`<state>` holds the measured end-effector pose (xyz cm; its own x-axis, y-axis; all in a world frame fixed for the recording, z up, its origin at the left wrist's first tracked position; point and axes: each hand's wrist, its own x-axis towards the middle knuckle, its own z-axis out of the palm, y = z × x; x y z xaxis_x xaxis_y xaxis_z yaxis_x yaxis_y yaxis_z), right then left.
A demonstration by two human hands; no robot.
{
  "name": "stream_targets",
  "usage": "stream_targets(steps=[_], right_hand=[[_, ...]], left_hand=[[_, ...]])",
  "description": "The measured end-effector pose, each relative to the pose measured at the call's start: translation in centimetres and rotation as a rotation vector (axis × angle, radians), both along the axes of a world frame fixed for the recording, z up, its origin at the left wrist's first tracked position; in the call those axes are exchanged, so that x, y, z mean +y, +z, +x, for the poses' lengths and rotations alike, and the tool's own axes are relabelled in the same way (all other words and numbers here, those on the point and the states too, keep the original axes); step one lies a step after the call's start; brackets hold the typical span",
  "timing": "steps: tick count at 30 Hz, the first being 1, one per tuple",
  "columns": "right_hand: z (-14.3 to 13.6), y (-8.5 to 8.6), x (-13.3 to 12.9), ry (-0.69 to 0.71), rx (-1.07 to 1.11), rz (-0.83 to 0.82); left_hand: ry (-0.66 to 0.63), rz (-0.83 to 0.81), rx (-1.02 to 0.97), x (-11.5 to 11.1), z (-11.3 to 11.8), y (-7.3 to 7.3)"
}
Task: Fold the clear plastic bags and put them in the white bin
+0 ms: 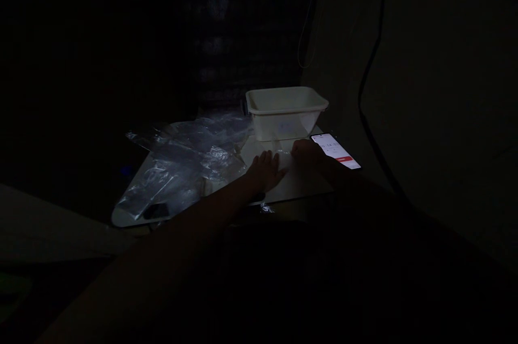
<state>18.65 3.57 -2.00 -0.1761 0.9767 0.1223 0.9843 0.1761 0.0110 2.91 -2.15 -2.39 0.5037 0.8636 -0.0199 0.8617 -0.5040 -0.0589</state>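
My left hand point(267, 171) lies palm down on the small white table point(299, 185), its fingers spread. Just right of it, my right hand point(305, 151) is closed, with its fingertips at the edge of a thin piece of clear plastic point(285, 153). That plastic lies flat between my two hands and shows only as a faint shine. To the left, a loose pile of clear plastic bags point(182, 166) covers much of the tabletop. The dim light hides the finer detail of my fingers.
Behind my hands stands a white plastic tub point(287, 125). A phone with a lit screen point(335, 151) lies at the table's right edge. Near the front left corner is a dark object point(156, 211). A dark cable point(366, 71) hangs along the right wall.
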Motion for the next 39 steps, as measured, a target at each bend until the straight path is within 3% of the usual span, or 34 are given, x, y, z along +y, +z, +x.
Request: stream_targets(steps=[5, 13, 22, 29, 34, 37, 39], right_hand=[[-0.3, 0.8, -0.8, -0.063, 0.055, 0.026], [-0.4, 0.9, -1.0, -0.135, 0.356, 0.009], [-1.1, 1.4, -0.3, 0.005, 0.705, -0.030], [0.0, 1.1, 0.2, -0.013, 0.993, 0.127], [0.7, 0.9, 0.7, -0.054, 0.902, 0.305], [0.6, 0.8, 0.3, -0.129, 0.650, 0.390], [0.2, 0.7, -0.3, -0.086, 0.416, 0.353]], left_hand=[[0.032, -0.022, 0.034, 0.0, 0.0, -0.5], [0.051, -0.042, 0.050, -0.2, 0.0, -0.6], [0.104, -0.056, 0.069, -0.3, 0.2, 0.0], [0.100, -0.038, 0.066, -0.4, 0.1, -0.3], [0.093, -0.041, 0.056, -0.4, 0.1, -0.3], [0.096, -0.043, 0.054, -0.4, 0.1, -0.2], [0.097, -0.036, 0.052, -0.5, 0.1, -0.2]])
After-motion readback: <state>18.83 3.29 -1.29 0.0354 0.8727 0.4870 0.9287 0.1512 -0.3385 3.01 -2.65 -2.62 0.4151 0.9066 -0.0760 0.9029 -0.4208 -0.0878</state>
